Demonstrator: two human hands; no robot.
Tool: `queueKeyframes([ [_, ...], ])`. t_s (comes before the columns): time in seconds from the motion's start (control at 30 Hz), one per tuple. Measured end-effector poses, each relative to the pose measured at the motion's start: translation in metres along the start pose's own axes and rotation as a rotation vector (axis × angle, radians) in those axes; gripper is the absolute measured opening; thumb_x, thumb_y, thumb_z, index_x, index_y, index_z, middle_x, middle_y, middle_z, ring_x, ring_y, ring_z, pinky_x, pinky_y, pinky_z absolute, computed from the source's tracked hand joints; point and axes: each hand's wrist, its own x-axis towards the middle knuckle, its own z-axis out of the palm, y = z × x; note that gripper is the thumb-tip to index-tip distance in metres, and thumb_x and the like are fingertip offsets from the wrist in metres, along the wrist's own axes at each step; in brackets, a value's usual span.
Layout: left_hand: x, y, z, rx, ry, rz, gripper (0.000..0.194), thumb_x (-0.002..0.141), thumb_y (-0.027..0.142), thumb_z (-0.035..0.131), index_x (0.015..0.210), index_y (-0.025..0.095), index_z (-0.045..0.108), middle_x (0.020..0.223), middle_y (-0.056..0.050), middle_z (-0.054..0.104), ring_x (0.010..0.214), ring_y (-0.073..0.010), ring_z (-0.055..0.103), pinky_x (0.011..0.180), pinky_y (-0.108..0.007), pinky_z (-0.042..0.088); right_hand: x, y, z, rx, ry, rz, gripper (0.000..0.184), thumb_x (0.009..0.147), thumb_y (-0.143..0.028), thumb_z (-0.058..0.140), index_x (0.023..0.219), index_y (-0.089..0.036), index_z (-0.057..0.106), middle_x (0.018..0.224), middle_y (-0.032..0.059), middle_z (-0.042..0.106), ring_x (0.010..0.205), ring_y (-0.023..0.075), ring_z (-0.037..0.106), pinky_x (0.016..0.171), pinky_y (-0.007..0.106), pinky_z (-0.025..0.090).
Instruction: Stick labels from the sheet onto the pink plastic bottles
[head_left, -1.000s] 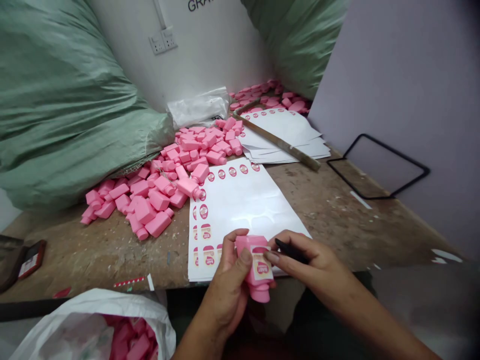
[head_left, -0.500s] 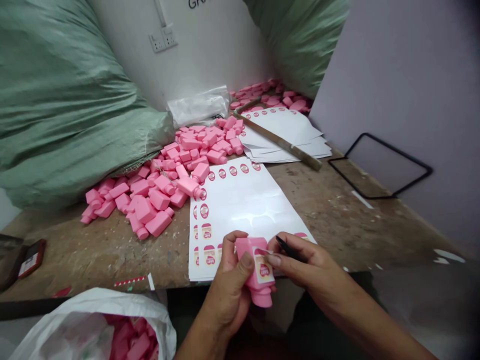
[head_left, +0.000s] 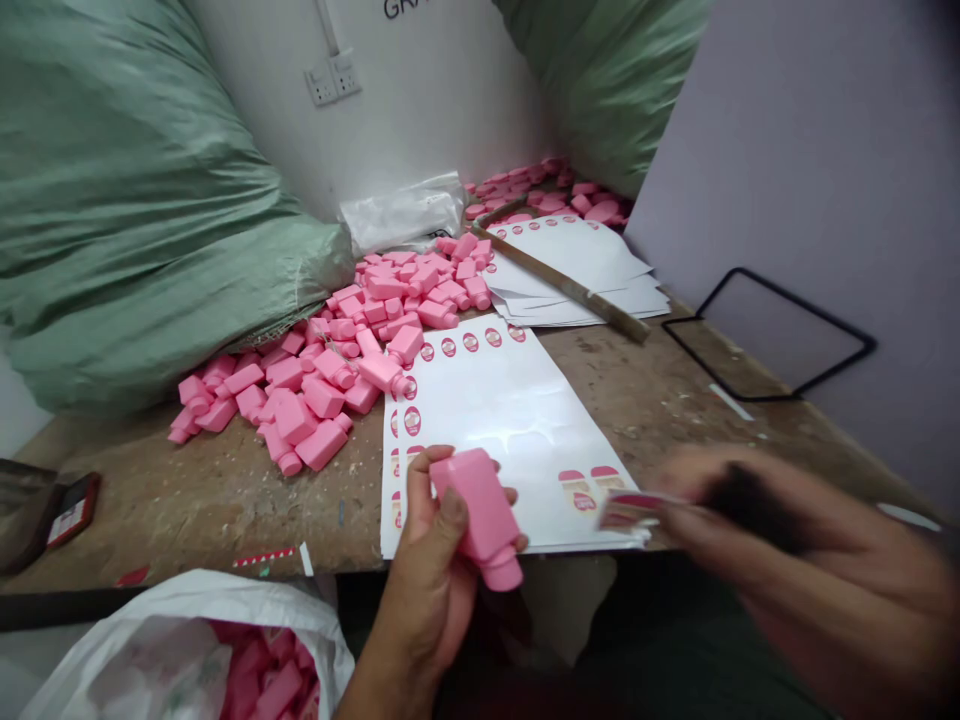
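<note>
Across a scarred wooden workbench, a white sheet of printed labels is laid near the front edge, with small pink-and-cream labels along its margins. A pink plastic bottle is gripped just above that sheet by the left hand, its fingers curled behind and its thumb pressed on the front, the cap tilted downward. The right hand is blurred at the right of the view; a small label is held out from its fingertips, together with a dark object, though the exact grip cannot be told. Heaped loose pink bottles cover the bench to the left of the sheet and run toward the corner. Beyond lie a stack of label sheets crossed by a wooden stick. Two green woven sacks are slumped against a white wall bearing a double socket. A lilac partition rises at the right, with a black wire frame leaning against it. Below the bench, pink bottles fill a white plastic bag.
</note>
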Motion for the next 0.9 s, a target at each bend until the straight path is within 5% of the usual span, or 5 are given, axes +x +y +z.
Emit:
queueKeyframes([
  [0.13,0.002,-0.01,0.005,-0.189,-0.13,-0.193,0.032,0.09,0.036,0.054,0.117,0.024,0.041,0.121,-0.013,0.063,0.096,-0.0229,0.065,0.071,-0.033,0.053,0.006,0.008,0.017,0.115,-0.278,0.101,0.029,0.077,-0.05,0.067,0.073,-0.021,0.063,0.068,0.0009,0.061,0.062,0.0156,0.057,0.054,0.025,0.05],
  [0.3,0.007,-0.025,0.005,-0.292,-0.089,-0.211,0.033,0.088,0.03,0.058,0.117,0.019,0.045,0.117,-0.013,0.066,0.102,-0.0228,0.065,0.09,-0.037,0.048,0.004,0.02,0.032,0.069,-0.221,0.072,0.023,0.075,-0.043,0.07,0.073,-0.021,0.062,0.068,-0.0013,0.06,0.063,0.0137,0.056,0.056,0.023,0.048],
  [0.5,0.008,-0.031,0.008,-0.305,-0.055,-0.194,0.034,0.091,0.027,0.054,0.123,0.018,0.047,0.111,-0.01,0.068,0.093,-0.0156,0.066,0.086,-0.029,0.048,0.004,0.017,0.033,0.076,-0.167,0.118,0.044,0.075,-0.043,0.067,0.112,-0.025,0.052,0.073,0.0002,0.065,0.069,0.0195,0.064,0.056,0.027,0.051],
  [0.9,0.006,-0.03,0.011,-0.223,-0.033,-0.162,0.027,0.093,0.028,0.048,0.118,0.018,0.052,0.104,-0.007,0.068,0.099,-0.0175,0.065,0.095,-0.033,0.044,0.004,0.016,0.04,-0.09,-0.129,-0.015,0.037,0.078,-0.038,0.06,0.113,-0.027,0.053,0.076,0.0002,0.068,0.073,0.0194,0.066,0.065,0.028,0.053],
])
